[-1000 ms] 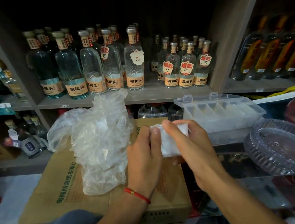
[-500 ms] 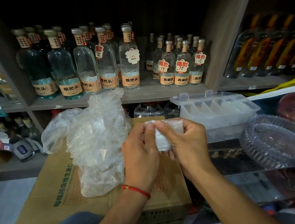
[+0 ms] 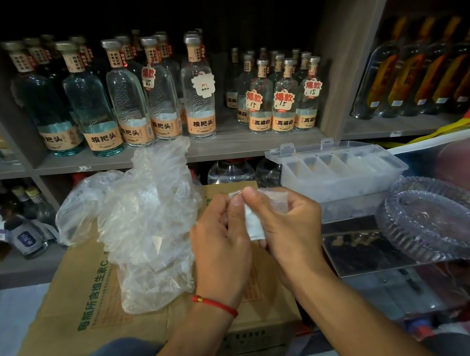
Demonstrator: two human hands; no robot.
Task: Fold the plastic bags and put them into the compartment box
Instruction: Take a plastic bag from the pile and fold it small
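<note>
— How far along is the person?

— Partway, by the look of it. The compartment box (image 3: 342, 172), right of centre in the frame, stands open; its right-hand cells seem to hold pale folded shapes, though the translucent plastic makes that hard to confirm. A loose heap of plastic bags (image 3: 141, 219) at centre left, on the cardboard carton (image 3: 74, 304), is unfolded.

— And the hands?

— Both meet at the middle of the frame on one small folded bag (image 3: 253, 225). The left hand (image 3: 221, 247) pinches its top edge with curled fingers; the right hand (image 3: 290, 230) cups and grips it from the other side. It has not reached the box yet.
</note>
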